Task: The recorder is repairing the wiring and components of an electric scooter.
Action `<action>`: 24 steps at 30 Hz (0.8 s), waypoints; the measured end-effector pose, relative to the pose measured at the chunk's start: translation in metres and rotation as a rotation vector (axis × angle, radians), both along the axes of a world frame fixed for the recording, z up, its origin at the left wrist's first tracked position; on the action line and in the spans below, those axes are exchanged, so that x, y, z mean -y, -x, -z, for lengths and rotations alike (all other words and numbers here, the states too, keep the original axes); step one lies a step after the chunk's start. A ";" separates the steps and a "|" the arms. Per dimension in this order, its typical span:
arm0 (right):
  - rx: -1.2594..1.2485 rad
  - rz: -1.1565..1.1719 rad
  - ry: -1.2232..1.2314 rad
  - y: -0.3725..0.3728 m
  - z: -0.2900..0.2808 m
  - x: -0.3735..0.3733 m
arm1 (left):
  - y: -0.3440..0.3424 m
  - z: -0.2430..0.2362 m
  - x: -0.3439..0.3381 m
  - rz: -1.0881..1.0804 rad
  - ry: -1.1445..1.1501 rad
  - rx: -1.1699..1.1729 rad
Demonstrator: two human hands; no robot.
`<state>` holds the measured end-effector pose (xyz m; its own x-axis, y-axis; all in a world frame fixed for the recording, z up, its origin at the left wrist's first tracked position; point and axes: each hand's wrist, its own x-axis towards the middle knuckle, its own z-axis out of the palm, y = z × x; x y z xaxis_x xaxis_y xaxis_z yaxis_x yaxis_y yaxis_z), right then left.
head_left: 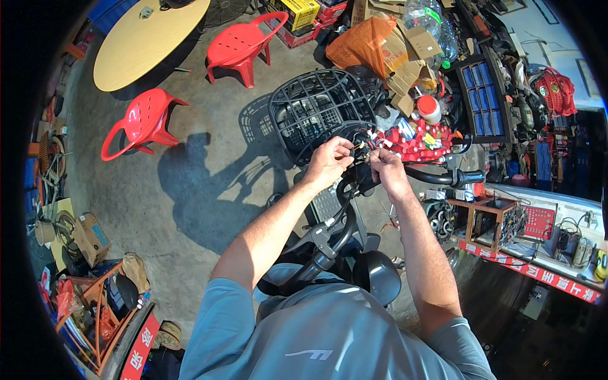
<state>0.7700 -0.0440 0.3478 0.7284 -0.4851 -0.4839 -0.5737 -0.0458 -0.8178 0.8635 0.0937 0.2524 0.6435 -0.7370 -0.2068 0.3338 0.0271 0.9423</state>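
Note:
Both my hands are at a bundle of thin coloured wires point(362, 143) at the front of an electric bike, just behind its black basket point(320, 104). My left hand point(329, 162) is closed, thumb and fingertips pinching a wire on the bundle's left side. Close by on the right, my right hand point(388, 171) is also closed in a pinch on a wire; its fingers partly hide the spot. Below my hands run the black handlebars point(347, 235), with one grip point(470, 177) pointing right. A round black mirror point(378, 277) sits near my body.
Red chairs point(239, 50) and a round table point(149, 41) stand at the far left. Cardboard boxes point(405, 69), a white jar with a red lid point(429, 109) and a red dotted cloth point(421, 142) crowd the right of the basket. A cluttered workbench point(538, 244) stands at right.

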 end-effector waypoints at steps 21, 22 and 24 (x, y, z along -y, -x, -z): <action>0.008 0.003 -0.014 0.001 0.001 0.002 | -0.001 -0.005 -0.002 0.008 -0.003 -0.005; 0.010 0.006 -0.015 0.001 0.001 0.001 | -0.001 -0.005 -0.002 0.003 -0.007 0.022; 0.012 0.009 -0.016 0.001 0.001 0.001 | -0.001 -0.004 -0.003 -0.003 -0.011 0.048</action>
<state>0.7691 -0.0448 0.3466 0.7300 -0.4835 -0.4830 -0.5642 -0.0276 -0.8252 0.8641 0.0964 0.2567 0.6549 -0.7331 -0.1837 0.2881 0.0174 0.9575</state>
